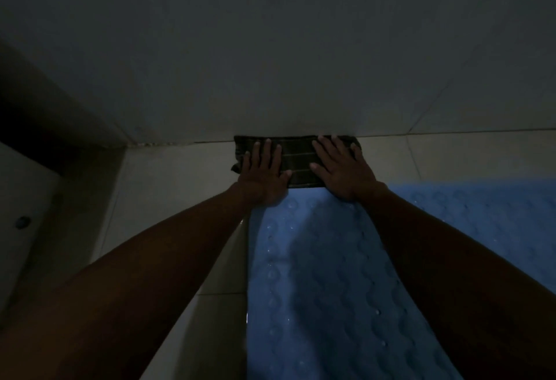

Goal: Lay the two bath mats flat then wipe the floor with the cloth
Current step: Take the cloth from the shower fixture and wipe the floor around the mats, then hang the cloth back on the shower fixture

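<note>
Nearest the camera, on the near side of the cloth (298, 163): blue bath mat (325, 289), flat on the pale tiled floor (180, 175), bumpy texture, partly hidden under both forearms. Second blue mat (481, 217) just right of that one, also flat, its far edge short of the cloth's line; seam between the two covered by the right forearm, so touching or overlapping cannot be told.

Beyond the mats' far edge: dark striped cloth, folded into a long band, lying on the floor with its far edge against the foot of the wall (270, 64). Left hand (263, 173) spread flat, palm down, on the cloth's left half; right hand (341, 166) likewise flat on the right half. Fingers extended and splayed, pressing, not curled around anything; no pinch or grasp.

Left of the cloth: bare floor tiles, then a dark vertical edge and a pale panel (27, 199) carrying a small round fitting (22, 222), too dim to identify.

Beyond the cloth: plain grey wall, in deep shadow.
</note>
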